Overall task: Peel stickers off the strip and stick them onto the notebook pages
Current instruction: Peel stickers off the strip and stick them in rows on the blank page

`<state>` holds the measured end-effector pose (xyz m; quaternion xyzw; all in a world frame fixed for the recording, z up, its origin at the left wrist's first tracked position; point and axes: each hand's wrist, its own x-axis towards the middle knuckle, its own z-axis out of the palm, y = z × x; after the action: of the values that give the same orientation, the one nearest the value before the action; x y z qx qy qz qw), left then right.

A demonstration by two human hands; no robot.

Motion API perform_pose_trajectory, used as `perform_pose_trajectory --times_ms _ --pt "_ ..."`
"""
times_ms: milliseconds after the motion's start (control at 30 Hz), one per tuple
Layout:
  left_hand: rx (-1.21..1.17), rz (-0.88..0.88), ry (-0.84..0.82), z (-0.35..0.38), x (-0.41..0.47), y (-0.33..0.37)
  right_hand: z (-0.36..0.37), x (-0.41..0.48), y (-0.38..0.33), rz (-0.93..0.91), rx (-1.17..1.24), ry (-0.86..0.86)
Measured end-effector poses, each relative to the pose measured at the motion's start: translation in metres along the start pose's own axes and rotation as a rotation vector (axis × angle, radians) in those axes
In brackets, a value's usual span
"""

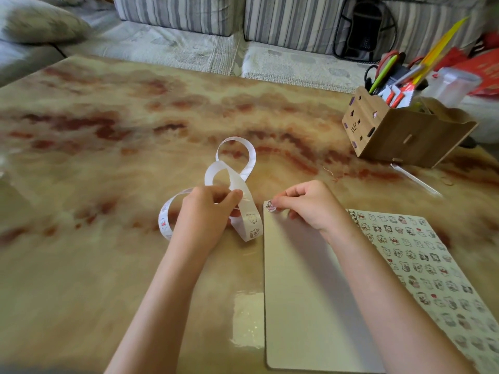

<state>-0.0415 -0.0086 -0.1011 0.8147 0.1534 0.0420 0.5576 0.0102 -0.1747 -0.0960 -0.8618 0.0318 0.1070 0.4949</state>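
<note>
**A:** What is carried by the bench (108, 163)?

**B:** A notebook (286, 333) is laid open beneath the right fingers (283, 201) and nearer than them. Its right page (432, 238) is covered in rows of stickers, and its left page (297, 265) is bare. A box (399, 136) of pens is set well beyond those fingers, to their right.

**A:** And the strip?

**B:** The strip (249, 220) is looped on the bench beyond the left fingers (234, 195) and is clamped by them. The left hand (208, 211) is curled round it, thumb against forefinger. A few printed stickers are seen on the lengths hanging beside and below those fingers. How many more are carried cannot be told.

**A:** The right hand?

**B:** The right hand (307, 203) is held over the far left corner of the bare page. Its fingers are pinched together on one small sticker (269, 206). Whether the sticker is touching the paper cannot be told.

**A:** How far along is the task judged to be?

**B:** About half is judged done. One page has been filled, and the other is about to be given its first sticker. That sticker is to be pressed flat, and then the rest of the page is to be filled from the strip.
</note>
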Motion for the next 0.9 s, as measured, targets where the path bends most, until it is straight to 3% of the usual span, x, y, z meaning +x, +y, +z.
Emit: perform_pose_trajectory --times_ms 900 --pt "0.004 -0.01 -0.009 0.002 -0.001 0.001 0.013 -0.001 0.013 -0.149 -0.09 0.139"
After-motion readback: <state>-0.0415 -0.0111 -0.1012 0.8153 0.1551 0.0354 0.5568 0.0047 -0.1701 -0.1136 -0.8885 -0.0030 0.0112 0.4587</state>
